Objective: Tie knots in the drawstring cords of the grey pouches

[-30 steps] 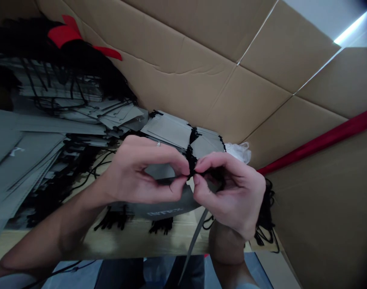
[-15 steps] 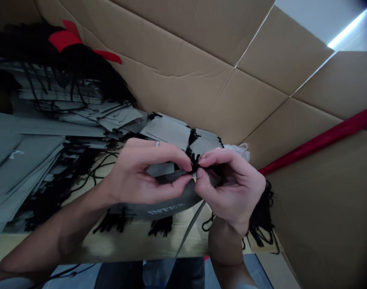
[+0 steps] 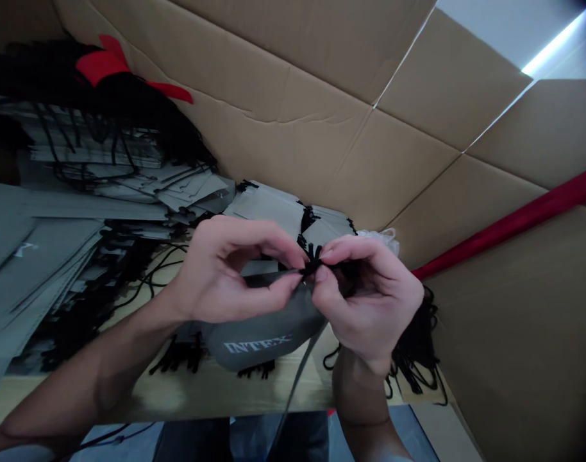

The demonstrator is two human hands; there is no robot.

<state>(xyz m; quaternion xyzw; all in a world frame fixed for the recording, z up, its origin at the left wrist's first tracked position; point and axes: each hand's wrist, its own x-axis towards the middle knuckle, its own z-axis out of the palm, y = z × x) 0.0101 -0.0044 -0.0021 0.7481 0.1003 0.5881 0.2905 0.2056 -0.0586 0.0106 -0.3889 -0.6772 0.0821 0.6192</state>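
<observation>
My left hand [image 3: 235, 276] and my right hand [image 3: 370, 301] meet at the middle of the view, fingertips almost touching. Between them they pinch a black drawstring cord [image 3: 311, 264] at the mouth of a grey fabric pouch [image 3: 259, 333] printed with white letters. The pouch hangs below my fingers, bulging, over the wooden tabletop [image 3: 216, 391]. My left thumb and forefinger hold the pouch's rim and the cord; my right thumb and forefinger hold the cord's knotted end. A ring shows on my left hand.
Stacks of flat grey pouches [image 3: 43, 244] with black cords cover the left of the table, more [image 3: 268, 208] lie behind my hands. Loose black cords [image 3: 418, 359] lie at the right. Cardboard walls [image 3: 322, 96] close in behind and right. A red bar [image 3: 514, 221] crosses the right.
The pouch has turned so its white lettering faces me more and hangs lower. My fingertips have shifted slightly on the cord; both hands stay in the same place.
</observation>
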